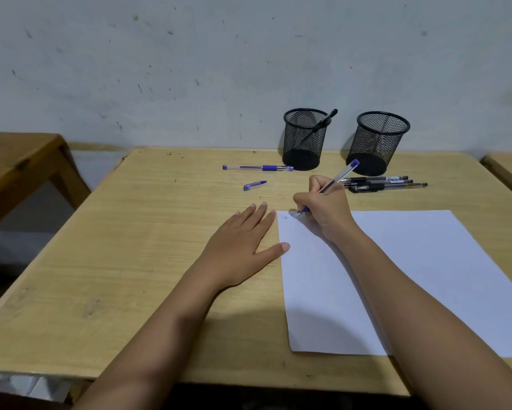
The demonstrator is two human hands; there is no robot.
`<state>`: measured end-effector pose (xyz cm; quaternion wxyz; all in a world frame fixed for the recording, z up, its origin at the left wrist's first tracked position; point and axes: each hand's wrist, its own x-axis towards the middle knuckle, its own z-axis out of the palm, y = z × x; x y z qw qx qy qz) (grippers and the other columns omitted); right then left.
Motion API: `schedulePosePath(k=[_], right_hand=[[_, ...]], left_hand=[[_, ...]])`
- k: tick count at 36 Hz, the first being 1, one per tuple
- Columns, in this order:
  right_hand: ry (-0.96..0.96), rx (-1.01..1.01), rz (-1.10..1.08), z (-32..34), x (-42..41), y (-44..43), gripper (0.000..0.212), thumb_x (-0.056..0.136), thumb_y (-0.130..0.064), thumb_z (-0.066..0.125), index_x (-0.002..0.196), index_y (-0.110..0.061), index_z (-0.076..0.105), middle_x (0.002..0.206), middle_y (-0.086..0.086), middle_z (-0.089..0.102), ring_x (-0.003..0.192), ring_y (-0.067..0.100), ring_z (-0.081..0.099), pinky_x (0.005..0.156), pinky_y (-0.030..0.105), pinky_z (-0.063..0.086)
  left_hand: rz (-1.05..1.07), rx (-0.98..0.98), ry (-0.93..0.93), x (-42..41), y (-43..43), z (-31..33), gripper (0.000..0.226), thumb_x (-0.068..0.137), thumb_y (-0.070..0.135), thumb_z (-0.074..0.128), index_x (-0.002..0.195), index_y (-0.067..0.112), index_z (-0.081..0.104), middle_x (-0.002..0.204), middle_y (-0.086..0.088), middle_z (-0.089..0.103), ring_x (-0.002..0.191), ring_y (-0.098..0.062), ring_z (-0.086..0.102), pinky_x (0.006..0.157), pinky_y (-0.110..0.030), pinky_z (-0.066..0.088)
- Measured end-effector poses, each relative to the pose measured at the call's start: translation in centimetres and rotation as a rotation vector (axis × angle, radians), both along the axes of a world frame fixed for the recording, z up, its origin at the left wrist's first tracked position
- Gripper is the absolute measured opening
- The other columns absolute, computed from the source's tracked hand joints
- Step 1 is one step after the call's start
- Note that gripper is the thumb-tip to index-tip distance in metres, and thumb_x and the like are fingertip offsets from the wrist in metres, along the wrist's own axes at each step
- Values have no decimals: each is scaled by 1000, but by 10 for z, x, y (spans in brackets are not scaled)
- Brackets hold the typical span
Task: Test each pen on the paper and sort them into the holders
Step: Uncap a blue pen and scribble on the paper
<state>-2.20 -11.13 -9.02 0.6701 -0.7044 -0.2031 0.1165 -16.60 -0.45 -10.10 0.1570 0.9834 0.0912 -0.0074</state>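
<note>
My right hand [325,208] grips a clear blue pen [342,174], its tip on the top left corner of the white paper [396,276], beside some faint writing. My left hand [242,244] lies flat on the table, fingers straight, thumb touching the paper's left edge. A loose blue cap [254,185] lies beyond it. Another blue pen [257,167] lies capped near the left mesh holder [305,139], which holds one black pen [322,122]. The right mesh holder [377,143] looks empty. Several black pens [388,183] lie in front of it.
The wooden table [130,261] stands against a grey wall. A second wooden table [18,167] sits to the left across a gap, and the corner of another [509,170] shows at the right.
</note>
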Motion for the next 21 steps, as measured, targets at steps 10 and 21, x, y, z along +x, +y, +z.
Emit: schedulePosePath(k=[10,21], right_hand=[[-2,-16,-6,0,0,0,37,54,7,57,51,-15,28,58,10,24,57,20,27,51,28,26],[-3,-5,1,-1,0,-1,38,51,7,56,50,-16,26,55,6,22,56,20,26,53,29,26]], left_hand=[[3,-16,-9,-1,-1,0,69,90,63,26,148,30,6,158,11,-5,144,-5,-8,119,-28,-1],[7,-16,3,-1,-1,1,70,90,64,25,148,31,5,158,11,-5,144,-4,-8,120,-32,1]])
